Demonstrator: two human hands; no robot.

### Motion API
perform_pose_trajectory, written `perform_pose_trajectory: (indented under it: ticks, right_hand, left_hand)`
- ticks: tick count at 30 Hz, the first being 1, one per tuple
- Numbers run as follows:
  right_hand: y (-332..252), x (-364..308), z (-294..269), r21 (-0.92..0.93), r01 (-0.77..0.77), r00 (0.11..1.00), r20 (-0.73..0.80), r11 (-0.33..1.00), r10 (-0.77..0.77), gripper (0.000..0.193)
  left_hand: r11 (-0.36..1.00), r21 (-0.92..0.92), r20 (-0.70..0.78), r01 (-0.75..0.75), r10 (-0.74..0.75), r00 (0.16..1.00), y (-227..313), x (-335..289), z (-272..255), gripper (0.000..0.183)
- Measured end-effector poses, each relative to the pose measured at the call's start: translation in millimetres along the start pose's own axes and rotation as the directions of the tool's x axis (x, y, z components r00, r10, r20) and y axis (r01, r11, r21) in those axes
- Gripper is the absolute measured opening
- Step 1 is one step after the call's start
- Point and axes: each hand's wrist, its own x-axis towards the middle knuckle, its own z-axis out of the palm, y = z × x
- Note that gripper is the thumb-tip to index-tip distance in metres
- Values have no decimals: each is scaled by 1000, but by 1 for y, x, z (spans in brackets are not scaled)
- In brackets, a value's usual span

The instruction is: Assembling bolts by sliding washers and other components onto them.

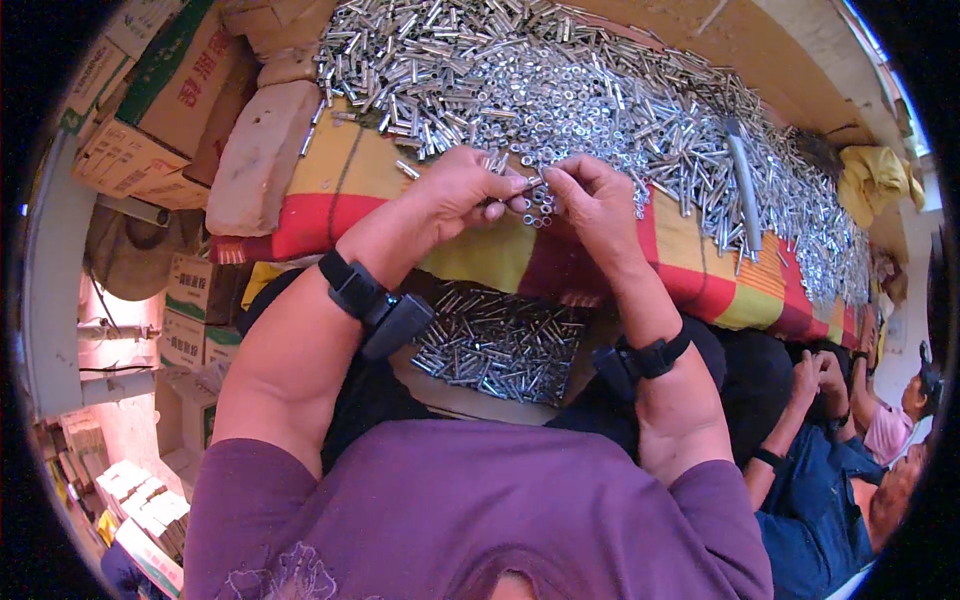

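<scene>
Purple shirt (470, 500): worn by the person, nearest the camera, on the near side of the checked cloth (500, 258).
Left hand (465, 192): above the cloth's near edge, thumb and fingers grasping a slim metal cylinder (534, 184); further metal pieces lie against its fingers.
Right hand (597, 200): above the same edge, thumb and forefinger pinched at the cylinder's right end; whether a ring is there is too small to tell.
Metal cylinder: between both hands, above the cloth's near edge.
Loose rings (545, 95): heaped on the cloth, beyond the hands; a few lie just below the fingertips.
Metal tubes (425, 70): massed on the cloth's far part, around the rings.
Grey strip (742, 185): among the tubes, toward the cloth's right.
Lower pile (500, 345): similar metal pieces, below the cloth's near edge.
Pale block (262, 155): on the cloth's left end.
Cartons (165, 120): stacked left of the cloth.
Co-worker's hands (822, 372): near the cloth's right end.
</scene>
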Motion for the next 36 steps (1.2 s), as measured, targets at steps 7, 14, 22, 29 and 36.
perform_pose_trajectory:
  ticks: [7, 14, 22, 29, 36]
  right_hand:
    - [1, 16, 5, -297, -15, 1000, 12, 955, 20, 31]
    - [-8, 12, 21, 664, -30, 992, -73, 747, 104, 66]
    - [-34, -32, 30, 157, 170, 980, -134, 973, -149, 17]
    - [3, -10, 31, -843, 272, 954, 175, 464, -242, 12]
    - [2, -9, 45, -821, 329, 939, 233, 467, -252, 10]
  left_hand:
    - [922, 313, -78, -226, 262, 962, 1, -3, 6, 10]
    - [861, 411, 84, -300, 292, 953, -14, -8, 25, 12]
    - [906, 380, -75, -187, 232, 970, 10, -21, -17, 12]
    - [991, 127, 142, 50, -68, 988, -12, -25, -31, 23]
    - [970, 195, -92, 143, -127, 988, -6, -24, -33, 24]
